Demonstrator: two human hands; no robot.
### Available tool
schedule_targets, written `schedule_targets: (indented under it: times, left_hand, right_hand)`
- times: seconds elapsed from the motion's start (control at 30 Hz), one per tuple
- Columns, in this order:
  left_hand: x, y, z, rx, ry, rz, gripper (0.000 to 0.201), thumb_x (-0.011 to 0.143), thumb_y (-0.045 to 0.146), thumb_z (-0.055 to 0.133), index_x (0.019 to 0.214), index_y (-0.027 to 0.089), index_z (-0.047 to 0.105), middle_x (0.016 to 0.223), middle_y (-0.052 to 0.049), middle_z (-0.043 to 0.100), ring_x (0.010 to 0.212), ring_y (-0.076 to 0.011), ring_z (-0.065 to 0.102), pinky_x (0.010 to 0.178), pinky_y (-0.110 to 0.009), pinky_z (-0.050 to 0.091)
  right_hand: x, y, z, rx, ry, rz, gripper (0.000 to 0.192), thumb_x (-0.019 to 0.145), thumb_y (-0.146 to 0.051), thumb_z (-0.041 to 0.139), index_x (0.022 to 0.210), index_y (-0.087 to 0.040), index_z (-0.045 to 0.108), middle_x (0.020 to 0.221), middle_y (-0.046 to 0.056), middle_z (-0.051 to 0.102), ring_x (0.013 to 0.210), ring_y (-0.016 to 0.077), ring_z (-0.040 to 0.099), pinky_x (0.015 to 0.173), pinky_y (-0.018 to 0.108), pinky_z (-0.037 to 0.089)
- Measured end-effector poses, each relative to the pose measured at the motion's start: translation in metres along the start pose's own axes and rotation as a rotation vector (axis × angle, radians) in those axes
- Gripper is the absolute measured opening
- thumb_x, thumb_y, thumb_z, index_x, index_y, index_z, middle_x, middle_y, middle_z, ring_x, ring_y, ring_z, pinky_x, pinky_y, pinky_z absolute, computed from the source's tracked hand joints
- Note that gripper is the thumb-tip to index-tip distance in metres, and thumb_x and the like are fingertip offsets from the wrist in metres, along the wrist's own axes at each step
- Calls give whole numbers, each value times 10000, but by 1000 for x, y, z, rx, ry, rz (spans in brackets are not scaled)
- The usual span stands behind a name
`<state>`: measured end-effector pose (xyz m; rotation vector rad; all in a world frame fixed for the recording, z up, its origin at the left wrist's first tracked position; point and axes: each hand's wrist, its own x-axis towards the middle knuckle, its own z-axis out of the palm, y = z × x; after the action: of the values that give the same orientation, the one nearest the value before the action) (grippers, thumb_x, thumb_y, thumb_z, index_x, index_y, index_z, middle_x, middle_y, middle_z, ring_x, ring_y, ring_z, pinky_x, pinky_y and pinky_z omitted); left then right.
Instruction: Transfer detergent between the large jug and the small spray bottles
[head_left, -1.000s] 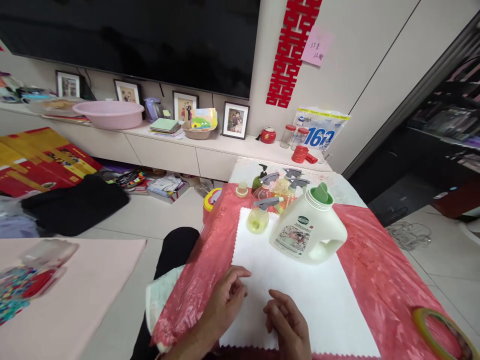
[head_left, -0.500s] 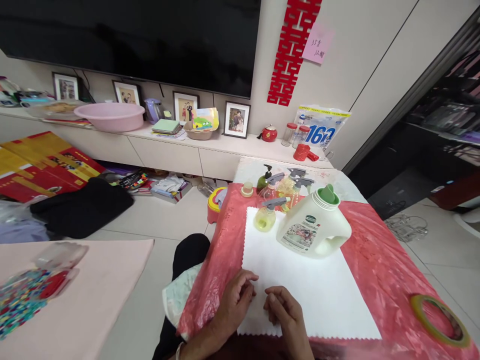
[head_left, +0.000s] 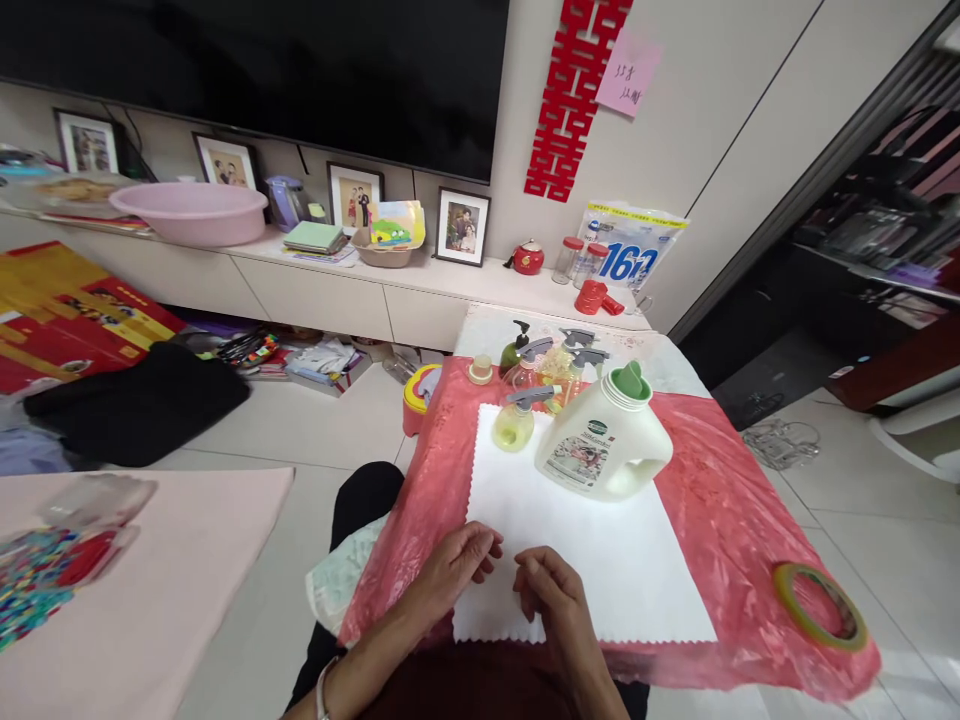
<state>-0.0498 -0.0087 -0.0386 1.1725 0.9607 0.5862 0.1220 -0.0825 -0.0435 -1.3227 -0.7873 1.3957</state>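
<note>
My left hand (head_left: 461,565) hovers over the near left part of a white sheet with a scalloped edge (head_left: 585,590), its fingers loosely bent and holding nothing. To its right, my right hand (head_left: 549,590) is also half curled and empty, apart from the left. Beyond them on the sheet stands a pale green detergent jug (head_left: 606,440) with a green spout in its open mouth. Left of the jug is a small spray bottle (head_left: 514,428) with yellowish liquid and a grey trigger head. A round translucent cap (head_left: 481,370) lies past the sheet's far left corner.
Red plastic film (head_left: 739,500) covers the table under the sheet. Behind the jug are more spray bottles (head_left: 576,375) and a dark green pump bottle (head_left: 514,350). A tape roll (head_left: 820,607) lies at the right edge. A pink-topped table (head_left: 187,560) with colourful small pieces stands left.
The view has shifted a little, so the table appears slightly further left and higher. Both hands remain over the sheet, with the left fingers curled slightly differently. Jug and bottles stand in the same places.
</note>
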Motion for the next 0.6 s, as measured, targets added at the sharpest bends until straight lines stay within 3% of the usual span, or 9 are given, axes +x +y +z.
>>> schedule_targets:
  times: [0.17,0.37,0.5,0.6]
  left_hand:
    - [-2,46,3,78,-66,155,608,956,681,403,909,154,701,775,-53,679,748,-175,608,730,-313,481]
    - [-8,97,15,70,-43,383,663,965,698,363,686,163,638,665,-31,617,650,-147,570,676,-290,443]
    - [-12,103,25,44,-6,499,686,968,703,345,592,172,560,609,-18,554,591,-133,531,616,-287,399]
    - [-15,97,30,39,6,531,686,976,698,321,565,180,502,585,-6,507,565,-124,493,589,-286,369]
  right_hand:
    - [-3,-42,-6,18,-62,-113,552,864,-664,707,937,-121,647,725,42,549,576,93,447,550,207,335]
    - [-16,-87,-7,-51,-111,-292,579,903,-718,645,890,-139,668,696,44,541,604,117,468,574,226,355]
    - [-29,-98,-6,-146,-129,-424,634,952,-765,538,859,-149,654,707,41,523,616,126,462,577,243,358]
    - [-36,-99,-5,-156,-115,-440,666,956,-795,489,850,-156,644,705,36,496,634,132,452,586,251,347]
